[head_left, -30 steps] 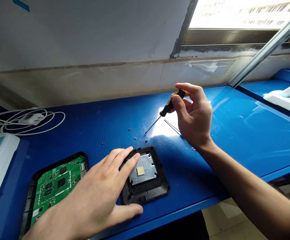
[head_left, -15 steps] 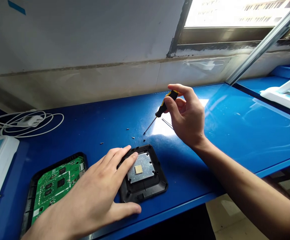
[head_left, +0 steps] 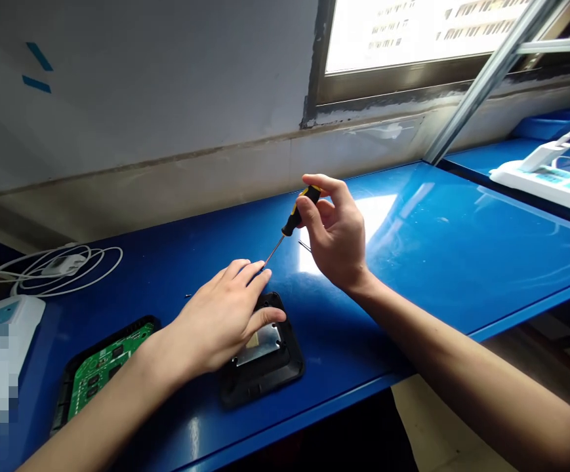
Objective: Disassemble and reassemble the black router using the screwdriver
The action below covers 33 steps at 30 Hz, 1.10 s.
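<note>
My right hand (head_left: 338,233) grips a black-and-yellow screwdriver (head_left: 290,224), its shaft slanting down to the left. The tip meets the fingertips of my left hand (head_left: 223,318), which hide it. That left hand is stretched out, palm down, with the thumb apart, over a black plastic cover (head_left: 285,370). Inside the cover lies a silver metal plate (head_left: 264,347) with a small beige pad, partly hidden by the hand. A small screw (head_left: 187,295) lies on the blue table to the left; whether other screws are under my fingers, I cannot tell.
A green circuit board (head_left: 88,380) in a black housing lies at the left, partly behind my forearm. Coiled white cable (head_left: 112,262) and a white power strip (head_left: 31,308) sit beyond it. Another power strip (head_left: 521,172) stands at the right, by a metal post (head_left: 479,85).
My left hand has moved forward off the cover's edge to the screwdriver tip, covering where loose screws lay. The screwdriver stays in my right hand. The view has shifted.
</note>
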Tool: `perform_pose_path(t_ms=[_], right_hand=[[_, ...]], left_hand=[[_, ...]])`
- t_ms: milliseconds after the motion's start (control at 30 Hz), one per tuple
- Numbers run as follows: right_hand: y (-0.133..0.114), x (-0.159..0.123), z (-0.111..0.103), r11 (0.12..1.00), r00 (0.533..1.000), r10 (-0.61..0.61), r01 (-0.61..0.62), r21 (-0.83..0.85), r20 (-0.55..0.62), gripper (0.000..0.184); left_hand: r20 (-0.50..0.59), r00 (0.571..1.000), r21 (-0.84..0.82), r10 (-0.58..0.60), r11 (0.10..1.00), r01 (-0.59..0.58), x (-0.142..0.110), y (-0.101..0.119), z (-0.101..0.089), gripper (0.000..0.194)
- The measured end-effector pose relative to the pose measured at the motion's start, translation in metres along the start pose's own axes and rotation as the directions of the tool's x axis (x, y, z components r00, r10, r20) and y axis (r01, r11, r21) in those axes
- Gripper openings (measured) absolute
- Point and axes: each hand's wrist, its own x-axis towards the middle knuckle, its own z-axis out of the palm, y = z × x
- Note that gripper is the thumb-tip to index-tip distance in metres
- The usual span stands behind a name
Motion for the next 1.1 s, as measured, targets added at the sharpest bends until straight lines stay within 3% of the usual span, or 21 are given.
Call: perform_pose_path(t_ms=[267, 433, 567, 733, 833, 933, 1033, 1100], right_hand=[[-0.005, 0.004, -0.004, 0.996, 0.989, -0.088, 0.085, -0.031, -0.122, 0.022], [-0.003, 0.003, -0.004, 0.999, 0.993, -0.05, 0.051, 0.006, -0.104, 0.026], [-0.009, -0.005, -0.001, 0.995, 0.997, -0.043, 0.049, 0.086, -0.071, 0.027], [-0.041, -0.016, 0.012, 0.98, 0.992, -0.113, 0.104, 0.167, 0.048, 0.023], [-0.067, -0.018, 0.025, 0.946, 0.959, -0.26, 0.23, 0.228, 0.112, 0.02], [-0.086, -0.019, 0.036, 0.915, 0.904, -0.381, 0.34, 0.217, 0.191, 0.021], [-0.092, -0.023, 0.041, 0.886, 0.861, -0.452, 0.405, 0.224, 0.232, 0.024], [-0.089, -0.026, 0.042, 0.88, 0.859, -0.46, 0.407, 0.244, 0.224, 0.025]], left_hand=[[0.0, 1.0, -0.03, -0.025, 0.999, 0.025, 0.002, -0.013, 0.002, 0.076], [-0.119, 0.988, -0.125, -0.095, 0.989, 0.08, -0.033, -0.027, -0.005, 0.068], [-0.229, 0.958, -0.143, -0.174, 0.979, 0.144, -0.079, -0.03, 0.014, 0.067], [-0.193, 0.965, -0.109, -0.176, 0.982, 0.157, -0.106, -0.014, 0.048, 0.094], [-0.191, 0.966, -0.1, -0.174, 0.982, 0.157, -0.105, -0.007, 0.054, 0.104], [-0.183, 0.967, -0.101, -0.179, 0.981, 0.163, -0.102, -0.003, 0.049, 0.099], [-0.145, 0.969, -0.151, -0.201, 0.972, 0.179, -0.098, 0.0, 0.043, 0.097], [-0.127, 0.97, -0.185, -0.209, 0.965, 0.183, -0.096, 0.001, 0.04, 0.097]])
